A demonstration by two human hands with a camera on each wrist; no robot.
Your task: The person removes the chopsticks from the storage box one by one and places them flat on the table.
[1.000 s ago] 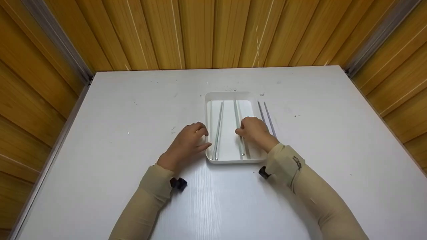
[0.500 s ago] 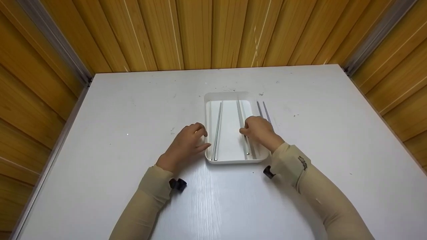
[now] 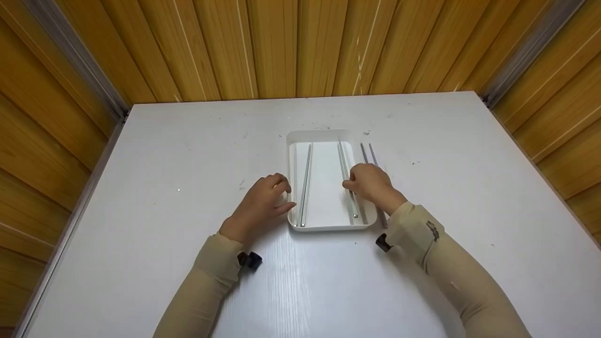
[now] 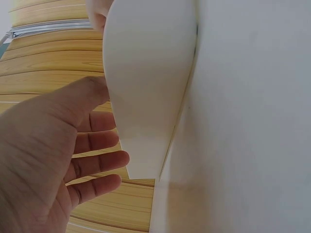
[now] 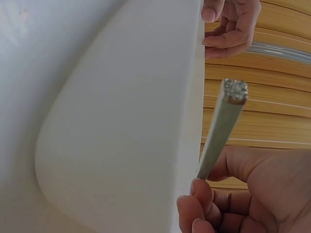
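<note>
From where I stand, the right hand (image 3: 373, 183) covers the middle of the stick (image 3: 344, 164) it pinches; in the right wrist view, the rest of its length vanishes behind those fingers. Just right of the grip, two purple sticks (image 3: 363, 153) lose their middles under hand and wrist. The grip also hides part of the tray (image 3: 331, 228). Left of it, the left hand's (image 3: 264, 197) thumb tip disappears behind the tray wall in the left wrist view. Beyond the grip, specks (image 3: 366, 133) are too small to identify; nearer, both sleeves (image 3: 202, 286) are cut off below.
</note>
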